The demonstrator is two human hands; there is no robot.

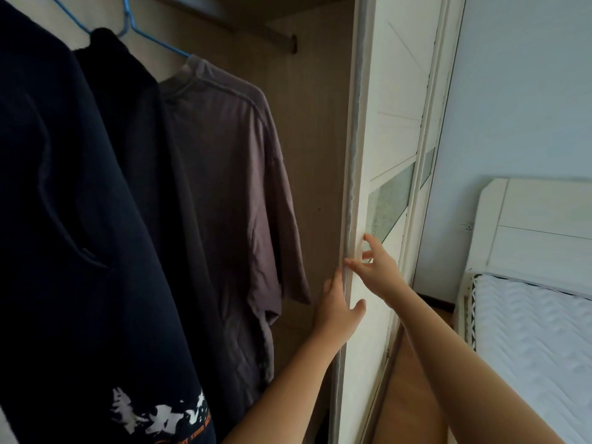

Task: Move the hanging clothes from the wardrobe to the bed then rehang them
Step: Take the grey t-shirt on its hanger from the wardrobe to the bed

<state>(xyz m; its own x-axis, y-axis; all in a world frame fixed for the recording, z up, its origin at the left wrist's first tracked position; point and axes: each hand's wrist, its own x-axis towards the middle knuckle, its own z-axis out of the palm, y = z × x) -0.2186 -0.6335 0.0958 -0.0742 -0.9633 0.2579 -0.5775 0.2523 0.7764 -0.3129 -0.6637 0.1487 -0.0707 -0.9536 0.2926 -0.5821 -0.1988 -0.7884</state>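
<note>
The left hand [339, 310] clasps the leading edge of the sliding door [397, 129], fingers laid behind the edge and thumb spread on the white front. Just above it, the right hand [376, 267] is open, its spread fingertips pressing on the same edge and holding nothing. The clothes hang inside the wardrobe [307, 123] on blue hangers [153, 40] from the rail [256, 30]: a navy top [80, 219] nearest, a black garment [137, 149] behind it, and a mauve T-shirt [224, 187] closest to the door. The bed [531, 354] lies to the right, well apart from them.

The step looks like sliding the door. Push level along the track with both hands, not outward against the panel, so it does not bind. Keep the left fingers clear of the frame, and watch the T-shirt's sleeve, which hangs near the edge and could catch
</note>
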